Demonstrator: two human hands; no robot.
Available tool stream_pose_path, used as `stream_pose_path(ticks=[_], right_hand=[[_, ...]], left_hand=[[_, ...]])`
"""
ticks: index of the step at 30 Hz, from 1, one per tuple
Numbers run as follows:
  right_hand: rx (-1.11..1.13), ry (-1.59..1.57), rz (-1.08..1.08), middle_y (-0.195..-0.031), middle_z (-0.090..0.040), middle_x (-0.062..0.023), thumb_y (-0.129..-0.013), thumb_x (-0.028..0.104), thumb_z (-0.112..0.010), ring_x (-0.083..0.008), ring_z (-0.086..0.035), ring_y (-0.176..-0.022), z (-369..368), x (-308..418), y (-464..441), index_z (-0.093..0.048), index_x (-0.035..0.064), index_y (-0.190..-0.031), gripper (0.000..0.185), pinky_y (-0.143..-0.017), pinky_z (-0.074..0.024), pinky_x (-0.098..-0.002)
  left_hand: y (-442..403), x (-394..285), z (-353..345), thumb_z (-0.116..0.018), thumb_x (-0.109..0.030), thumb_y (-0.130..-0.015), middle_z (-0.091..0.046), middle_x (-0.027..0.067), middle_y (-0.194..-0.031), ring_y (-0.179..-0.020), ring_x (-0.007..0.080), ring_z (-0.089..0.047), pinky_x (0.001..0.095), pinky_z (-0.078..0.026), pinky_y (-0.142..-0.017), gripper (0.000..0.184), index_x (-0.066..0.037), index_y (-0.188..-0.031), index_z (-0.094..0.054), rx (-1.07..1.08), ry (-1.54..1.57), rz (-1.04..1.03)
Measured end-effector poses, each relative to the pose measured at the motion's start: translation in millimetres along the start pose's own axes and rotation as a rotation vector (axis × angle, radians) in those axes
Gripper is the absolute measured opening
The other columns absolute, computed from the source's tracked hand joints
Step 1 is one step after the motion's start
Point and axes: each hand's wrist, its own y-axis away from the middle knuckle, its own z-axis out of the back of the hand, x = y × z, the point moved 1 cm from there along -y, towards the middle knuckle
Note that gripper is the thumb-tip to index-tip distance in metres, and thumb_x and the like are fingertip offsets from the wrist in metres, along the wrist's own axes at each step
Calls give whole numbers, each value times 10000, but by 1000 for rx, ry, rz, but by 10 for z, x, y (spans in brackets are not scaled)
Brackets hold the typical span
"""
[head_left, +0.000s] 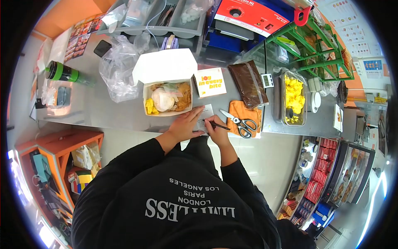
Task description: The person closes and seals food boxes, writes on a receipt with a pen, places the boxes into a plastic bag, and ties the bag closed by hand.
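Observation:
My right hand [217, 130] is closed round a dark pen [219, 125], its tip over a small white paper slip [207, 111] at the counter's front edge. My left hand [185, 124] lies flat on the slip's left side, fingers stretched out. Just behind my left hand stands an open white food box [165, 68] holding fried food, a white wrapped item and yellow pieces. A square card with "joy in every bite" [210, 83] lies right of the box. Scissors [241, 124] rest on an orange cloth [236, 108] to the right of my right hand.
A brown packet [248, 84], a timer [267, 80] and a tray of yellow food [284, 112] are on the right. Plastic bags [118, 70] and a green-banded bottle [62, 72] lie left. Behind are a red and blue machine [248, 16] and green racks [319, 54].

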Motion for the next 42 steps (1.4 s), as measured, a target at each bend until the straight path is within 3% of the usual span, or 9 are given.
stream_pose_path(ticks=[5, 9, 16, 24, 29, 33, 40, 42], right_hand=[[-113, 140, 31, -717, -615, -84, -900, 78, -656, -124, -570, -641, 110, 17, -24, -591, 18, -900, 88, -598, -474, -278], [37, -18, -41, -731, -628, -78, -895, 68, -659, -112, -579, -652, 49, -61, 50, -590, 16, -889, 87, -598, -478, -269], [-32, 123, 2, -717, -619, -63, -898, 61, -650, -102, -567, -641, 114, 9, 23, -584, 18, -899, 79, -585, -469, -275], [55, -19, -32, -714, -612, -65, -904, 68, -646, -106, -561, -633, 64, -51, 80, -582, 20, -898, 80, -576, -462, -276], [-20, 133, -12, -727, -622, -87, -893, 65, -658, -133, -584, -639, 144, 98, 37, -587, 17, -883, 86, -593, -475, -274], [60, 2, -29, -717, -606, -76, -894, 60, -656, -122, -568, -629, 89, -11, 81, -582, 15, -881, 88, -580, -465, -273], [34, 86, 1, -725, -599, -56, -893, 50, -658, -98, -560, -649, 170, 66, 64, -580, 11, -874, 89, -589, -467, -255], [59, 7, -81, -729, -597, -53, -894, 49, -658, -92, -556, -660, 190, 23, 79, -581, 12, -877, 86, -596, -466, -252]], left_hand=[[-1, -1, -6, -717, -443, -781, -315, 65, -1524, -1371, 220, -373, 353, -369, -1089, 894, 51, -1430, -351, -2, -12, -1], [-2, 9, -12, -713, -450, -780, -315, 65, -1523, -1365, 223, -379, 348, -370, -1088, 895, 50, -1430, -352, 4, -31, -3], [2, 10, -19, -732, -451, -764, -339, 79, -1511, -1337, 251, -411, 375, -382, -1072, 905, 34, -1430, -358, -34, -12, -17], [-10, 10, -5, -714, -440, -780, -322, 72, -1515, -1367, 222, -372, 343, -351, -1101, 899, 48, -1435, -336, -4, -25, -19], [-4, 13, -21, -728, -451, -769, -347, 77, -1506, -1347, 236, -402, 372, -381, -1068, 892, 27, -1430, -366, -41, -8, -25], [-12, 17, -16, -728, -448, -768, -346, 76, -1506, -1349, 231, -402, 371, -386, -1064, 890, 26, -1429, -368, -32, -13, -24], [-8, 21, -17, -728, -449, -767, -351, 77, -1501, -1341, 233, -414, 369, -397, -1055, 882, 31, -1421, -379, -60, -32, -37], [-7, 26, -14, -727, -450, -769, -351, 78, -1501, -1336, 235, -418, 369, -398, -1055, 880, 33, -1418, -381, -52, -28, -34]])
